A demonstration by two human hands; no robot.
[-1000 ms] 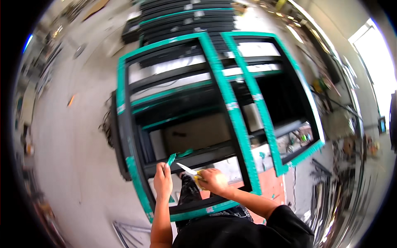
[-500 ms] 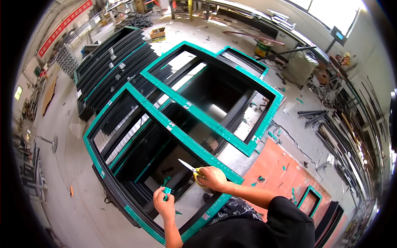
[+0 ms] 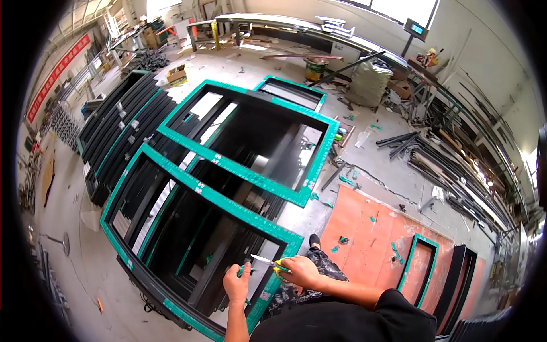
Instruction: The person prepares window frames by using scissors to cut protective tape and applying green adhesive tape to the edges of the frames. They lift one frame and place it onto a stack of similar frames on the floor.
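Observation:
My right hand (image 3: 302, 272) is closed on a pair of scissors (image 3: 279, 265) with yellow handles, its pale blades pointing left. Just left of the tips, my left hand (image 3: 234, 285) pinches a crumpled scrap of green film (image 3: 245, 269). Both hands are over the near black window frame (image 3: 289, 239), whose top faces carry green film. Behind it lies a second green-filmed frame (image 3: 310, 196), partly overlapping other dark frames. Whether the blades touch the scrap is too small to tell.
A stack of black frames (image 3: 128, 122) stands at the left. On the right, an orange sheet (image 3: 364, 228) bears green scraps and a small green-edged frame (image 3: 419, 268). Dark metal bars (image 3: 450, 176) lie beyond, and a long workbench (image 3: 296, 25) runs along the back.
The view has swung right, showing more of the orange sheet. My hands have come closer together, with the scissor tips now beside the green scrap.

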